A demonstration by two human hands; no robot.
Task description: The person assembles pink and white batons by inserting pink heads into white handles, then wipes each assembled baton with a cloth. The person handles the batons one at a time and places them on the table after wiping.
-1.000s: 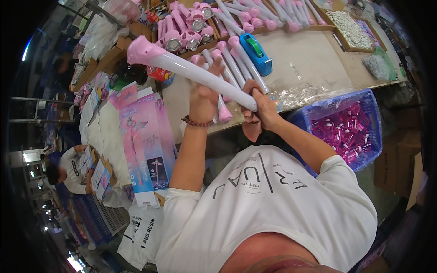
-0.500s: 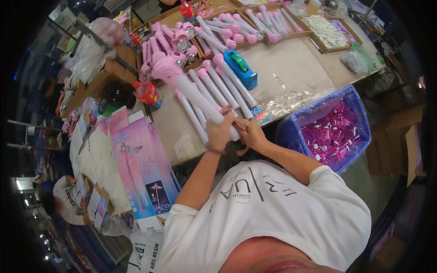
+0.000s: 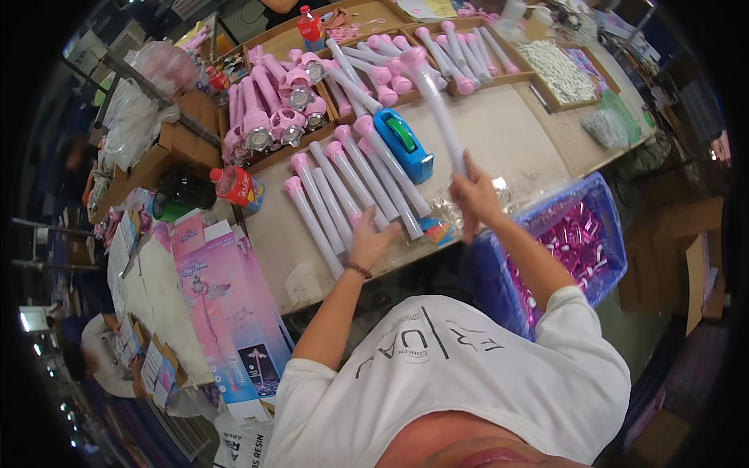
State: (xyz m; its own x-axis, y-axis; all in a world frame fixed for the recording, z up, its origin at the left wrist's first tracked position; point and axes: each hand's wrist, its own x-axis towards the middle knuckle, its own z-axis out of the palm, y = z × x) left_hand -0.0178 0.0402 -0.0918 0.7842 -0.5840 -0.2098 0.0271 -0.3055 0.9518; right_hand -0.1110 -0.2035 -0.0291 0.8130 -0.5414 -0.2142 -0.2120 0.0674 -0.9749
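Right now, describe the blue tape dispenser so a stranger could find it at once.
Start at the long tan worktable. Near its middle lies a row of white wands with pink ends. The tape dispenser sits just to the right of that row's far end, in front of the raised right hand: the only chunky bright blue thing there, with a green roll inside.

The wand (image 3: 437,109) looks like smooth, glossy plastic, pink and white. The bench (image 3: 507,140) is matt and pale. The crate (image 3: 608,226) is blue plastic.
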